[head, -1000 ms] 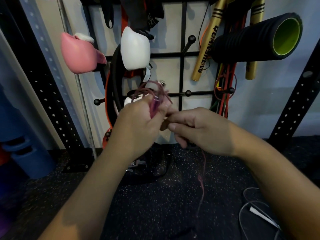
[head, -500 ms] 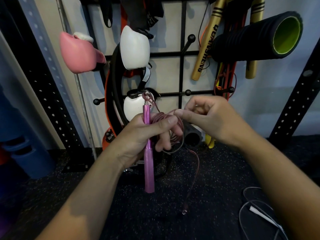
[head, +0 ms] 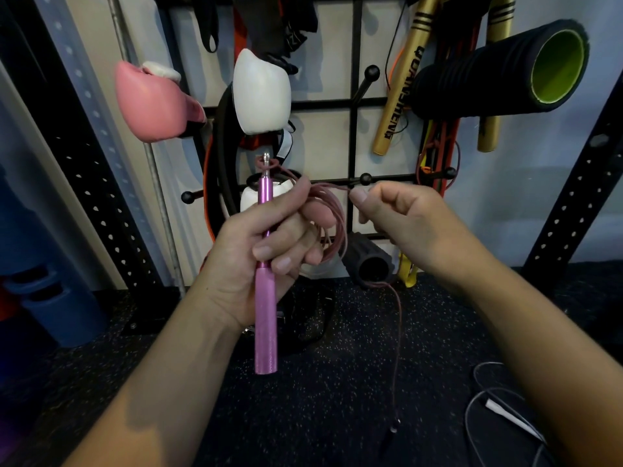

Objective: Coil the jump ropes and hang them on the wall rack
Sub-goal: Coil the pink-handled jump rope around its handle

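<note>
My left hand (head: 266,251) grips the pink metal handle (head: 265,315) of a jump rope, held upright, with several loops of its thin reddish cord (head: 332,224) gathered around the fingers. My right hand (head: 404,224) pinches the cord at the top of the loops, just right of the left hand. A loose tail of cord (head: 399,332) hangs down toward the floor, ending in a small dark tip. The black wall rack (head: 357,106) with ball-tipped pegs (head: 365,179) stands directly behind both hands.
On the rack hang a pink boxing glove (head: 151,102), a white glove (head: 261,92), gold sticks (head: 401,89), a black foam roller (head: 499,69) and red bands (head: 441,153). A small roller (head: 369,264) and a white cable (head: 499,416) lie on the dark floor.
The pink handle has swung from bunched in my left hand to upright in it. My right hand rose and drew the cord over into another loop, and the hanging tail has shortened.
</note>
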Tool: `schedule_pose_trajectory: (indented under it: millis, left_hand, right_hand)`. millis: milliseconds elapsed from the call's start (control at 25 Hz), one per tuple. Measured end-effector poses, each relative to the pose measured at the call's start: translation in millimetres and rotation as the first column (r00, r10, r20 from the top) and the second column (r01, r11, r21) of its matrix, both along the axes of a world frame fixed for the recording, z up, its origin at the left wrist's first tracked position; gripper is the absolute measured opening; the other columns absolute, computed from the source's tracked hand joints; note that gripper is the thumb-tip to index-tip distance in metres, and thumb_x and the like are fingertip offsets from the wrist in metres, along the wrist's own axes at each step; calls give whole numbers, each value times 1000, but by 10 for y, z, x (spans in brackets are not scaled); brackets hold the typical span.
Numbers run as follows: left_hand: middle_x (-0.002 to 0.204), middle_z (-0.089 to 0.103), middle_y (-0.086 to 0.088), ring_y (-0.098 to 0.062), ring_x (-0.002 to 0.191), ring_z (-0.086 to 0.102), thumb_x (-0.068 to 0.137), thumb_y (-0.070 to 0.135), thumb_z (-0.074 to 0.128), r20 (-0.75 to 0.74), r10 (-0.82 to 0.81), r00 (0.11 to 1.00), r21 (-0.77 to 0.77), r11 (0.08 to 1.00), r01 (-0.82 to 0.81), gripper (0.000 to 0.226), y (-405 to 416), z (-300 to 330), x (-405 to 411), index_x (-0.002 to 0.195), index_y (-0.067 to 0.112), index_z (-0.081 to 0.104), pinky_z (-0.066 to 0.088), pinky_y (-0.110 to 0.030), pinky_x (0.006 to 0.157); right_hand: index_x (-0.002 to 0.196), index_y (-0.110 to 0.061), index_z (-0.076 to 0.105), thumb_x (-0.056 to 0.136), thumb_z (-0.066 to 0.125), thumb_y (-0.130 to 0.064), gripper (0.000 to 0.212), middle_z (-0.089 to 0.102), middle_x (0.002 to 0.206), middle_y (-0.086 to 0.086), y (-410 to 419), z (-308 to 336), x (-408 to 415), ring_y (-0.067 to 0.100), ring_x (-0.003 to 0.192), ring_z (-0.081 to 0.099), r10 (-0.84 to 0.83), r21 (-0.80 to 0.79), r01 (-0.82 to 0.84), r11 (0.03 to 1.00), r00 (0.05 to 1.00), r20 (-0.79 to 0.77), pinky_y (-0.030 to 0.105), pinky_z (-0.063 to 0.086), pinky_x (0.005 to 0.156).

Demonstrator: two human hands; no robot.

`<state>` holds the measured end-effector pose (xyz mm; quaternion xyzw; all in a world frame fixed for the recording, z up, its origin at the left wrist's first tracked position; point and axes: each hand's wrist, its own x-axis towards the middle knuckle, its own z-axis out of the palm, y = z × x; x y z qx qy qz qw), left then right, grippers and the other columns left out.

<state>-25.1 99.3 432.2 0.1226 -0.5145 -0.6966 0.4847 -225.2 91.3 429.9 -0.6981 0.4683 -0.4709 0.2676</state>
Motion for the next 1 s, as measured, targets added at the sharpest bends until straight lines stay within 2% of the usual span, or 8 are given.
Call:
schedule_pose_trajectory:
  millis: [200,320,440,520,640,720,840,1000]
  left_hand:
    - [38,53,9,-3,39,53,97,26,48,-171,-59,983,11,998,62,40,103,94,-65,81,2,76,53,-18,60]
    - [63,65,4,-3,50,60,104,19,43,-343,107,933,62,994,-91,43,34,123,-79,86,0,77,56,-20,69]
    - [94,79,-1,-9,77,74,107,20,44,-22,478,878,-124,870,-477,37,-64,73,23,99,8,77,54,-18,79]
    - [97,80,7,-5,90,72,106,29,47,364,718,593,-515,686,-514,30,-119,-40,90,104,18,74,51,-14,81]
    - [77,74,6,-8,74,67,102,41,50,559,793,242,-757,607,-240,36,-139,-178,73,81,24,73,53,-35,72]
    - [59,69,5,-5,60,65,102,46,48,583,761,283,-746,640,-186,52,-117,-177,45,63,19,69,49,-30,69]
    - [44,54,1,-17,52,66,96,55,47,648,566,510,-572,803,-164,59,-99,-131,33,68,8,71,56,-32,77]
    - [42,51,2,-16,47,55,85,36,66,589,312,746,-337,933,-124,42,-98,-105,87,83,-5,72,54,-24,65]
  right_hand:
    - [84,-19,70,104,54,-32,29,57,71,-4,-35,-39,39,9,67,50,107,34,-111,993,990,95,23,40,65]
    - [89,-16,71,105,52,-31,29,52,66,7,33,-185,136,21,62,50,195,167,-205,964,978,77,33,44,60]
    - [105,-13,69,107,49,-32,28,45,59,-5,150,-260,241,10,51,47,368,383,-333,861,930,-20,40,53,64]
    - [112,-18,72,106,53,-30,23,56,65,-19,180,-151,230,1,55,54,374,346,-300,889,912,-171,34,60,70]
    - [103,-24,78,99,65,-29,14,76,90,-22,146,26,120,-6,78,68,203,112,-173,978,905,-374,20,57,78]
    - [87,-28,79,88,76,-37,10,75,73,-14,130,66,67,-5,62,64,76,-10,-85,996,933,-353,14,47,60]
    - [72,-25,71,71,78,-55,31,68,58,-2,108,48,32,7,46,54,-67,-147,23,989,951,-303,27,44,48]
    - [86,-11,69,88,74,-33,22,68,73,15,114,49,59,21,59,54,136,-98,-155,983,975,-176,38,50,60]
